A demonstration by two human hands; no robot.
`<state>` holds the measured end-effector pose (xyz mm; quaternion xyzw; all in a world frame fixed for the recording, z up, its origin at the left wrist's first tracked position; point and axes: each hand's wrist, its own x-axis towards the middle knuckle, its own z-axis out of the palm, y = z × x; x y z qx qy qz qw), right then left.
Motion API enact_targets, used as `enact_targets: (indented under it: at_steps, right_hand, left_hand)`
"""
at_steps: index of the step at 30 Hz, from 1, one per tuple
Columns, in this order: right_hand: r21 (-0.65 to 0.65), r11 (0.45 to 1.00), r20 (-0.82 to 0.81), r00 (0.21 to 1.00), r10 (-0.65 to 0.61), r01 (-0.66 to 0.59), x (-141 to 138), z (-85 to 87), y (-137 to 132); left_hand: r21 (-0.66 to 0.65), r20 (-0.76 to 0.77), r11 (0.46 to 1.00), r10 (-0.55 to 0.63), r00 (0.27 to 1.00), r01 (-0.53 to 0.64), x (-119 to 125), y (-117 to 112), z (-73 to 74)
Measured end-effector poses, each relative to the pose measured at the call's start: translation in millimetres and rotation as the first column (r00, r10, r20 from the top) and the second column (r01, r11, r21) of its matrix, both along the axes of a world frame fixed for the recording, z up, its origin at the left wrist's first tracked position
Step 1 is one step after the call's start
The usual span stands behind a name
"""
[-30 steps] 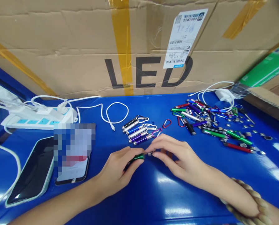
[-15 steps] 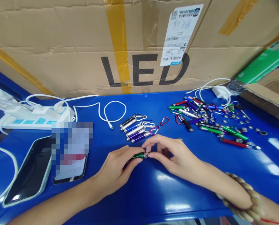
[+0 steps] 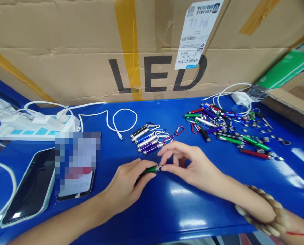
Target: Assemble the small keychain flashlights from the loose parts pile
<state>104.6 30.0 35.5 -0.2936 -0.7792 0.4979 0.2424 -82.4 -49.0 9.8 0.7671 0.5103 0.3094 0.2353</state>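
My left hand [image 3: 128, 182] is closed around a small green flashlight [image 3: 150, 169], its metal end pointing right. At that end sits a small silver end piece [image 3: 158, 167]. My right hand [image 3: 190, 165] meets the piece with thumb and a fingertip, the index finger raised above it. Just beyond my hands lies a row of small flashlights [image 3: 149, 137] in black, blue, silver and purple, with carabiner clips attached. A loose red carabiner [image 3: 179, 130] rests to their right.
A pile of coloured flashlight tubes and loose clips [image 3: 213, 119] lies at the right, with small round metal parts [image 3: 279, 158] around it. Two phones [image 3: 29, 187] and a power strip [image 3: 39, 127] are on the left. A large cardboard box [image 3: 78, 51] stands behind.
My right index finger has lifted slightly off the flashlight's end, and more of the green tube shows. The left hand has hardly moved.
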Motion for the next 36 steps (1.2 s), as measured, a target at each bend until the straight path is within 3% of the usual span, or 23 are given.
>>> enact_targets:
  at_steps: [15, 22, 28, 36]
  right_hand:
    - [-0.186, 0.983, -0.041, 0.999, -0.020, 0.012, -2, -0.2, 0]
    - [-0.377, 0.923, -0.014, 0.996, -0.090, 0.078, -8, -7.5, 1]
    - [-0.466, 0.883, 0.101, 0.995, -0.018, 0.064, -10, -13.0, 2]
    - [-0.552, 0.832, 0.169, 0.985, 0.040, 0.061, -10, -11.8, 0]
  left_hand:
    - [0.005, 0.024, 1.000, -0.025, 0.999, 0.025, 0, 0, 1.0]
    - [-0.019, 0.061, 0.998, -0.051, 0.997, 0.052, 0, 0, 1.2]
    - [-0.039, 0.043, 0.996, -0.076, 0.996, 0.078, 0, 0, 0.1]
    - [0.083, -0.042, 0.992, -0.097, 0.994, 0.100, 1, 2, -5.1]
